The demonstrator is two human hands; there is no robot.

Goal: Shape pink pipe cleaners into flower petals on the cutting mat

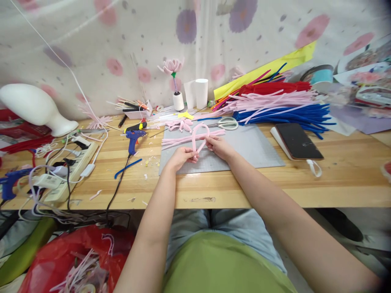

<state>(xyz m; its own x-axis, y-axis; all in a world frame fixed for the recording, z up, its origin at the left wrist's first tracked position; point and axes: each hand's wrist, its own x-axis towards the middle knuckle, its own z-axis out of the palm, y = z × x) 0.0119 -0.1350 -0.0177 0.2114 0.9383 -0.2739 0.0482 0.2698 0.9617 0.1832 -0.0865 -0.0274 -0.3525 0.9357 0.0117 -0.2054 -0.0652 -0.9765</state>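
Observation:
A pink pipe cleaner (194,138), bent into a loop with its rounded end upward, is held between my two hands above the grey cutting mat (250,150). My left hand (183,158) pinches the loop's lower end. On the loop's right side, the fingers of my right hand (217,146) are closed around it. Behind the loop, several straight pink pipe cleaners (174,141) lie across the mat. Shaped pink pieces (181,125) rest at its back edge, beside scissors (227,123) with pale handles.
Left of the mat stand a blue glue gun (133,140) and a power strip (75,171) with tangled cords. Bundled blue pipe cleaners (284,115) and a phone (297,140) lie right. A pink flower (172,67) stands at the back. Below the table hangs a red bag (45,260).

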